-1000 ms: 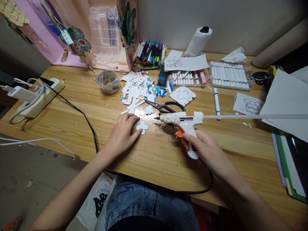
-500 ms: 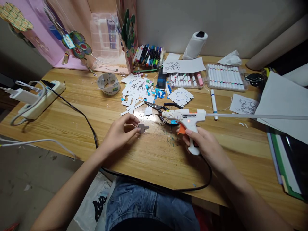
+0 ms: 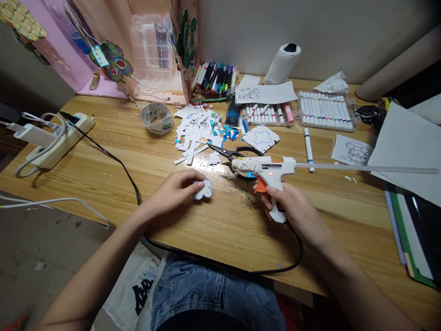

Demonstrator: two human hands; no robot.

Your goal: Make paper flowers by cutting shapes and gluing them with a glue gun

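Observation:
Between the thumb and fingers of my left hand (image 3: pixel 175 191) is a small white paper flower (image 3: pixel 204 189) with a blue outline, its face turned up toward me. My right hand (image 3: pixel 292 207) grips the handle of a white hot glue gun (image 3: pixel 263 168) with an orange trigger and a lit indicator. Its nozzle points left, above and to the right of the flower, apart from it. A long clear glue stick (image 3: pixel 365 168) sticks out of its back. Black-handled scissors (image 3: pixel 223 151) lie behind the gun, partly hidden by it.
Paper scraps (image 3: pixel 195 133), a tape roll (image 3: pixel 156 118) and a square with a flower outline (image 3: pixel 262 137) lie beyond my hands. Marker sets (image 3: pixel 325 110) line the back. A power strip (image 3: pixel 65 140) sits left; the gun's black cord (image 3: pixel 301 248) loops along the front edge.
My left hand has turned the flower: its dark, shaded side showed before, and now its white face with the blue outline shows. The glue gun has stayed nearly in place.

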